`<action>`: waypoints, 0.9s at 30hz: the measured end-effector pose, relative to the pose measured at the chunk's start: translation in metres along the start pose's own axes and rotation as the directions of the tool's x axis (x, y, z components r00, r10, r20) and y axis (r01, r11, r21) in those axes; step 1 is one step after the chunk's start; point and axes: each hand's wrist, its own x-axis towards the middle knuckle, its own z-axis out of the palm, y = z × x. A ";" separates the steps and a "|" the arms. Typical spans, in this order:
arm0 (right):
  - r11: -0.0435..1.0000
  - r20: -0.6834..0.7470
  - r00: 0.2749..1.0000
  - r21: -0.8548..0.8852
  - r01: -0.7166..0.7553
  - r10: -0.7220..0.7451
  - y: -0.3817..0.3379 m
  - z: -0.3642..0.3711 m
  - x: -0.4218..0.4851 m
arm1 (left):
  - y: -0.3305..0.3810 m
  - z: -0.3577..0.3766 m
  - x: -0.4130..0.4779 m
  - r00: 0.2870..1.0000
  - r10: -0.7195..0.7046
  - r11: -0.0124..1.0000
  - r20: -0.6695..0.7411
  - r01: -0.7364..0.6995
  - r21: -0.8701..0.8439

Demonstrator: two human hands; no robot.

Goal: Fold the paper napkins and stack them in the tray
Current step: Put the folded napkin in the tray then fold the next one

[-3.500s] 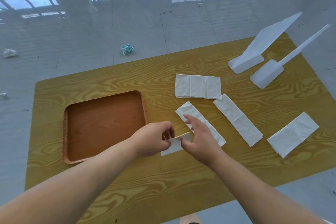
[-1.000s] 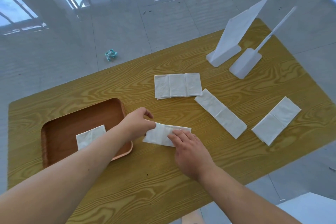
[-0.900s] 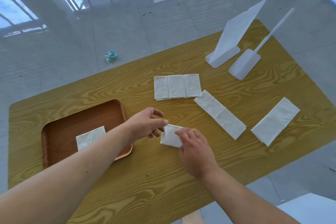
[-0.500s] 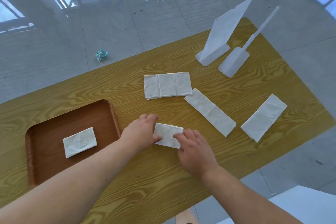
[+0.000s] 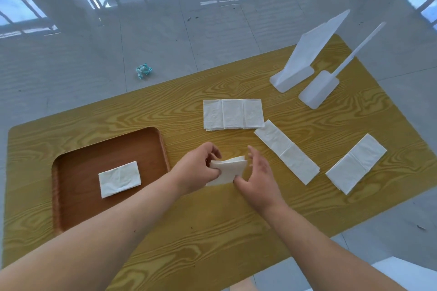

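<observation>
My left hand pinches one folded napkin just right of the tray; my right hand is open beside it. One folded napkin in tray; three unfolded napkins on table.

Both bare forearms reach in from the near edge of the desk. The left hand pinches with curled fingers. The right hand is spread open, its fingertips apparently touching what the left grips.
</observation>
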 end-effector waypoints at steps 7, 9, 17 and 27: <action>0.795 0.369 0.927 0.543 -0.270 0.063 -0.070 0.034 0.029 | -0.019 -0.071 -0.043 0.989 -0.117 0.908 -0.086 0.072 -0.413; 0.785 0.416 0.909 0.550 -0.286 0.040 -0.092 0.056 0.029 | -0.038 -0.095 -0.059 0.972 -0.223 0.867 -0.072 0.164 -0.470; 0.807 0.554 0.832 0.482 -0.341 0.021 -0.157 0.142 0.029 | -0.125 -0.152 -0.116 0.904 -0.415 0.775 -0.107 0.289 -0.562; 0.949 0.434 0.901 -0.276 0.154 -0.020 -0.184 0.190 0.044 | -0.185 -0.161 -0.113 0.792 -0.488 0.862 -0.368 0.504 -0.056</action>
